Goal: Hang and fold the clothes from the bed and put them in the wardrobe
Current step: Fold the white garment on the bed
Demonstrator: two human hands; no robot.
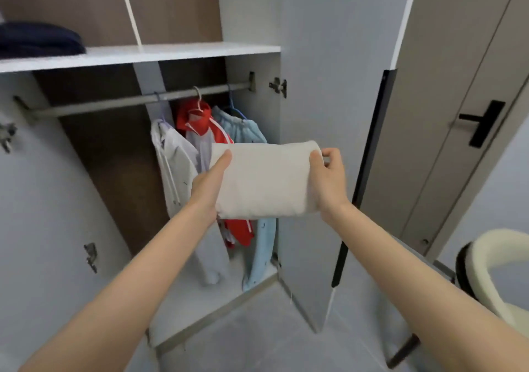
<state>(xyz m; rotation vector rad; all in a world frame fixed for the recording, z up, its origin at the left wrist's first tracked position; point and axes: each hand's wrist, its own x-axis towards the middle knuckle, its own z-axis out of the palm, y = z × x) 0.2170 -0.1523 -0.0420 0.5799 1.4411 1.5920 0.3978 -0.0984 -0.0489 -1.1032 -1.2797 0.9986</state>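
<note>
Left hand [206, 184], right hand [326, 181] — fingers [332, 154] clasp a soft, thick-folded cream cloth [264, 179].

Both forearms are bare and extend forward and upward from the lower corners of the view, converging toward the centre. The left hand [207, 184] holds the left edge of a folded white cloth [266, 179], with the thumb laid straight along the top face and the fingers hidden underneath. The right hand [326, 179] grips the right edge, thumb on top, fingers [332, 154] curled round the far corner.
</note>
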